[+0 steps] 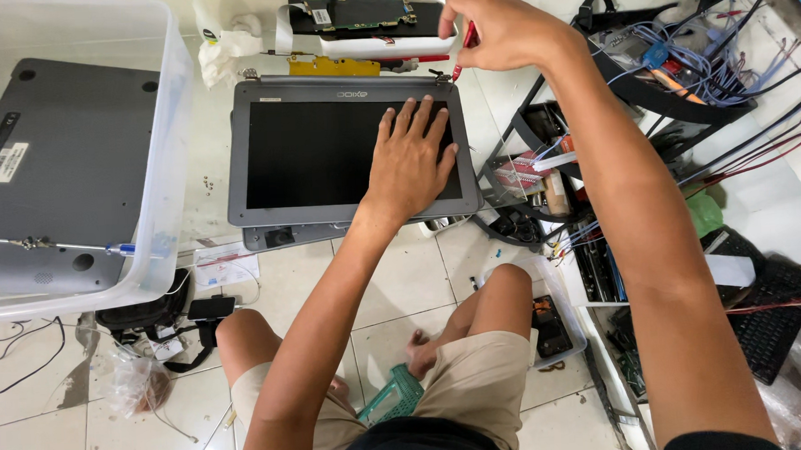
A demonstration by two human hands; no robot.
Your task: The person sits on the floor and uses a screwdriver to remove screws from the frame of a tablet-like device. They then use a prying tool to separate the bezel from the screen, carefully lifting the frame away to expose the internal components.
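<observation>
A grey laptop screen panel (307, 153) lies flat on the tiled floor in front of me, dark display facing up. My left hand (411, 157) presses flat on the right part of the display, fingers spread. My right hand (495, 27) is at the panel's top right corner, closed around a red-handled screwdriver (466, 44) whose tip points down at the hinge area. Behind the panel lies a circuit board (355, 13) on a white piece, with a yellow part (332, 67) beside it.
A clear plastic bin (160, 172) at left holds a grey laptop bottom cover (56, 168). A black rack (647, 88) with tangled wires stands at right, a black keyboard (769, 321) lower right. Small screws (208, 181) lie on the floor. My knees sit below the panel.
</observation>
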